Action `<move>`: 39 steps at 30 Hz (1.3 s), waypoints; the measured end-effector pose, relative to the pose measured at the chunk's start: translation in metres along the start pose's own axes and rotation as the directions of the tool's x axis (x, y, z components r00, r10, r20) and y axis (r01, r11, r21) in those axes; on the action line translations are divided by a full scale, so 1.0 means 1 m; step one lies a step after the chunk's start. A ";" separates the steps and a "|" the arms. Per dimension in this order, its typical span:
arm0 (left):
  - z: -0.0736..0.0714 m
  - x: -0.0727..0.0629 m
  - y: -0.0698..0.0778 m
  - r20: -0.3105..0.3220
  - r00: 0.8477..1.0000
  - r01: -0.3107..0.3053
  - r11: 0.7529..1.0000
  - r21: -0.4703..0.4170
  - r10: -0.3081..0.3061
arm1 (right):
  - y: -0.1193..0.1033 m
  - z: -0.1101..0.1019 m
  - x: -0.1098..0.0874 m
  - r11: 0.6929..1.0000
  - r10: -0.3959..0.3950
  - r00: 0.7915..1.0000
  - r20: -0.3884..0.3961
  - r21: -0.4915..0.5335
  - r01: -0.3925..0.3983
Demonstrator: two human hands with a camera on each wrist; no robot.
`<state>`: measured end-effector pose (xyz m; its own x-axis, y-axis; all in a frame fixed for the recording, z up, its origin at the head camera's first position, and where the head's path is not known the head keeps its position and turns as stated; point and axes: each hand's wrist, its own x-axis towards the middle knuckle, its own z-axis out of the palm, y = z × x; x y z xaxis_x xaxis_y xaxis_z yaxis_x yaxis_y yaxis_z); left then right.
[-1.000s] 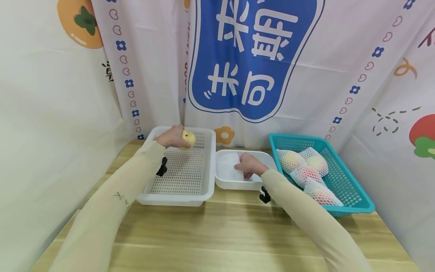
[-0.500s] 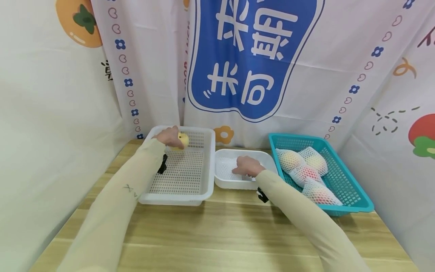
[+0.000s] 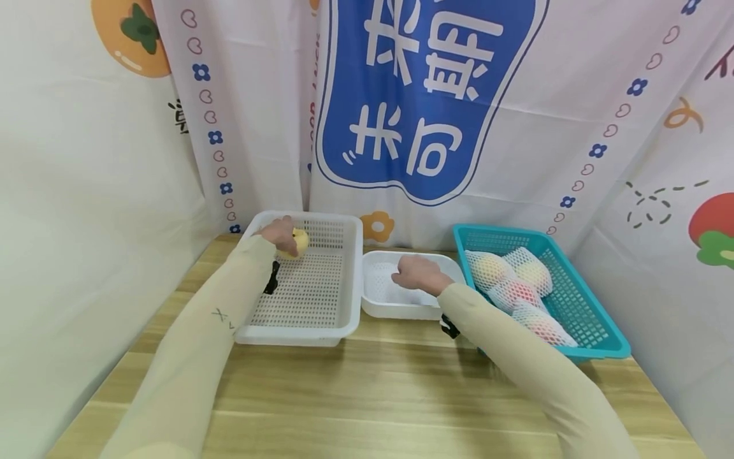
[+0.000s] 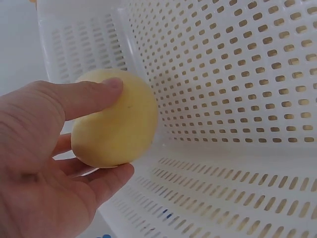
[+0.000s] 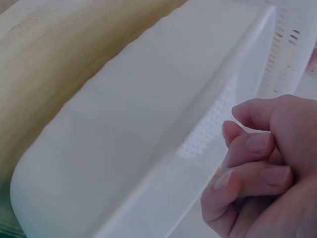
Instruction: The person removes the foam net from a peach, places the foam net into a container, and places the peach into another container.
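My left hand (image 3: 278, 234) grips a smooth yellow apple (image 3: 301, 241) inside the white perforated basket (image 3: 295, 333). In the left wrist view, the thumb lies across the apple (image 4: 129, 124) and the fingers curl beneath it, close to the basket wall. Over the small white tray (image 3: 410, 311), my right hand (image 3: 418, 273) holds nothing. Its fingers (image 5: 237, 148) hang loosely curled in the right wrist view. White foam netting (image 5: 210, 119) lies in the tray, partly hidden by the tray's near wall in that view.
A teal basket (image 3: 596, 341) stands at the right with several netted fruits (image 3: 523, 294), yellow and red. The tray sits between the two baskets on a wooden table (image 3: 367, 395). A printed curtain (image 3: 424, 217) hangs right behind them.
My right hand has let go of the foam netting, which stood taller before and now lies low in the tray. The left hand has shifted left and slightly down with the apple.
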<state>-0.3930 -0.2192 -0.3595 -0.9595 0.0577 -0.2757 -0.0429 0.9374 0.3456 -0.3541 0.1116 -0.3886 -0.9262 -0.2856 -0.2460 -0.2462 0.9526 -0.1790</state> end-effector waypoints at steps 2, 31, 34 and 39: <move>0.000 -0.001 0.000 -0.002 1.000 0.006 1.000 0.000 -0.006 | 0.000 -0.005 -0.005 1.000 -0.027 1.000 -0.011 -0.003 0.027; 0.002 0.001 -0.002 0.014 1.000 0.006 0.998 0.070 -0.007 | 0.019 -0.052 -0.050 0.966 -0.213 0.977 -0.010 0.150 0.212; -0.005 -0.004 0.002 0.010 1.000 -0.022 0.994 0.105 0.021 | 0.020 -0.058 -0.052 0.969 -0.209 0.977 -0.028 0.131 0.211; -0.017 -0.009 0.008 0.018 0.998 -0.068 0.996 0.065 0.067 | 0.026 -0.061 -0.056 0.969 -0.227 0.973 -0.048 0.087 0.231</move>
<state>-0.3893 -0.2181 -0.3389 -0.9549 0.1264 -0.2686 0.0402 0.9516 0.3049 -0.3260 0.1589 -0.3214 -0.8586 -0.4893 -0.1531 -0.4274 0.8481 -0.3132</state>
